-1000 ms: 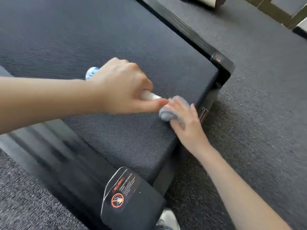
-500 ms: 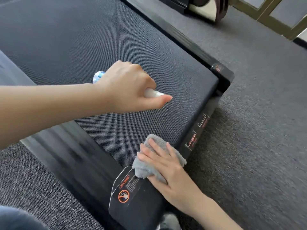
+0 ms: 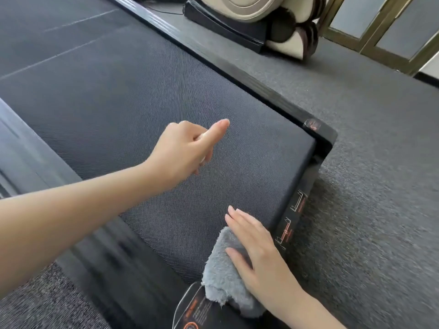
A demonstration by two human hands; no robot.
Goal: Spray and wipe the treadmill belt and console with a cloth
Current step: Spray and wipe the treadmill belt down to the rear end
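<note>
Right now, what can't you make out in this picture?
Head view only.
Bottle: nearly all hidden inside the left hand; only a white sliver shows.
Console: outside the frame, past the top edge.
Sticker: print too small, partly under the cloth.
Near rail: motion-blurred.

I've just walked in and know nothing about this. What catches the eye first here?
First, two bare hands over the wide dark treadmill belt: the right hand lies flat on a fluffy grey cloth at the belt's near corner, the left hand hangs above the middle, curled round a small white bottle that barely shows. Beyond the far rail stands a cream and black machine on grey carpet.
</note>
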